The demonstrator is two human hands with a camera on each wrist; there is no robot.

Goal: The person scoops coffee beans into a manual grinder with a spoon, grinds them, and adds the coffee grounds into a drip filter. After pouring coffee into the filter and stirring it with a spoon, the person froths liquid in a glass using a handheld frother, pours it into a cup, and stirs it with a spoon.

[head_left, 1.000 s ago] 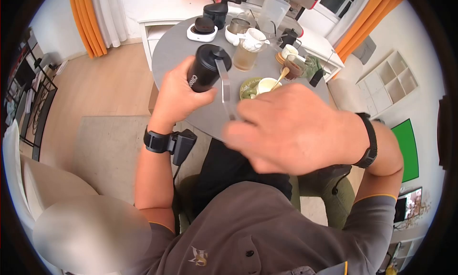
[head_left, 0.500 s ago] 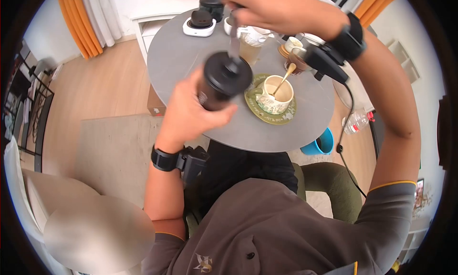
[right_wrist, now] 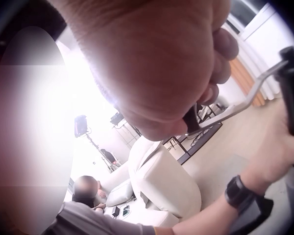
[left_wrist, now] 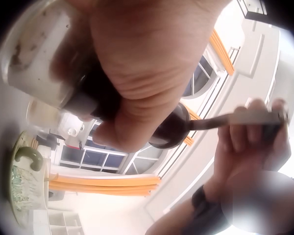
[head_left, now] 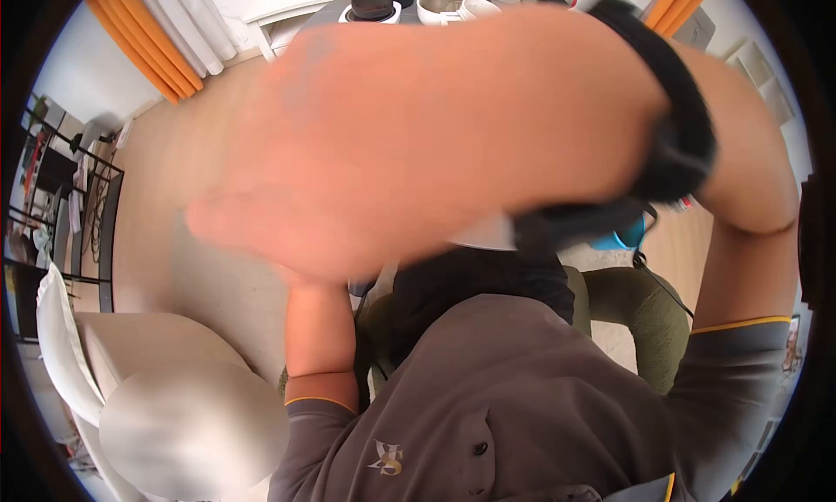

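A black hand grinder [right_wrist: 293, 93] is gripped around its body by my left hand [left_wrist: 152, 58]; a clear container [left_wrist: 36, 49] shows at its lower end in the left wrist view. The grinder's metal crank [right_wrist: 237, 108] runs out from its top to a dark knob [right_wrist: 191, 120], which my right hand [head_left: 418, 136] holds with curled fingers. In the head view my right hand is blurred, close to the camera, and hides the grinder and most of my left hand. My right hand [left_wrist: 250, 142] also shows at the crank's end in the left wrist view.
At the table's far side stand a white scale with a dark round item [head_left: 372, 6] and a white cup [head_left: 479, 10]. A green patterned cup [left_wrist: 32, 181] is beside the grinder in the left wrist view. A blue bin [head_left: 623, 234] is on the floor at right.
My right hand has swung round with the crank, from the far side back toward the camera and leftward, and now covers the grinder. My left hand keeps its grip.
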